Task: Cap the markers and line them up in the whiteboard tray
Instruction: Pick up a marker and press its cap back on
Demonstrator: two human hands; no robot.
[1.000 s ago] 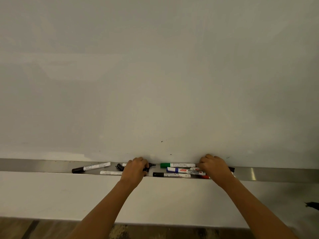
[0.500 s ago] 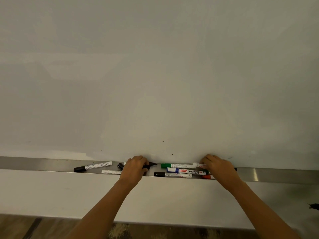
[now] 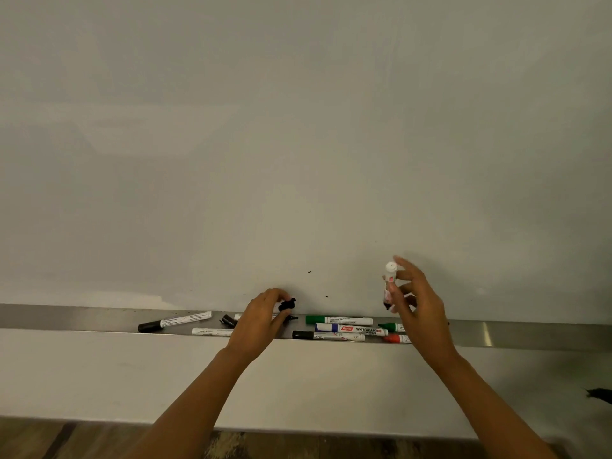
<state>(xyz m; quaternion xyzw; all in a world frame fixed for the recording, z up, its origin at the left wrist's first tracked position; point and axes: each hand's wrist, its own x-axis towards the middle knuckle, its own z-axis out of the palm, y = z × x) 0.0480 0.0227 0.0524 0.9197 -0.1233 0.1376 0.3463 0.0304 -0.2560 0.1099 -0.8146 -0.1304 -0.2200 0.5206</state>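
Observation:
My right hand (image 3: 418, 306) holds a white marker (image 3: 389, 284) upright above the metal whiteboard tray (image 3: 82, 318), its dark tip pointing down. My left hand (image 3: 260, 321) pinches a black cap (image 3: 286, 305) just above the tray. In the tray lie several markers: a black-capped one (image 3: 174, 321) at the left, a white barrel (image 3: 212, 331), a loose black cap (image 3: 228, 321), a green marker (image 3: 337, 320), a blue one (image 3: 351, 328), another black-capped one (image 3: 328, 335), a second green one (image 3: 392, 326) and a red one (image 3: 397, 339). Another marker is partly hidden behind my left hand.
The large white whiteboard (image 3: 298, 144) fills the view above the tray. Below the tray runs a white wall panel (image 3: 99, 376), with wooden floor (image 3: 298, 447) at the bottom. A dark object (image 3: 599, 392) shows at the right edge.
My right hand lifted a white marker out of the tray and turned it upright. My left hand rose slightly from the tray with a black cap in its fingertips.

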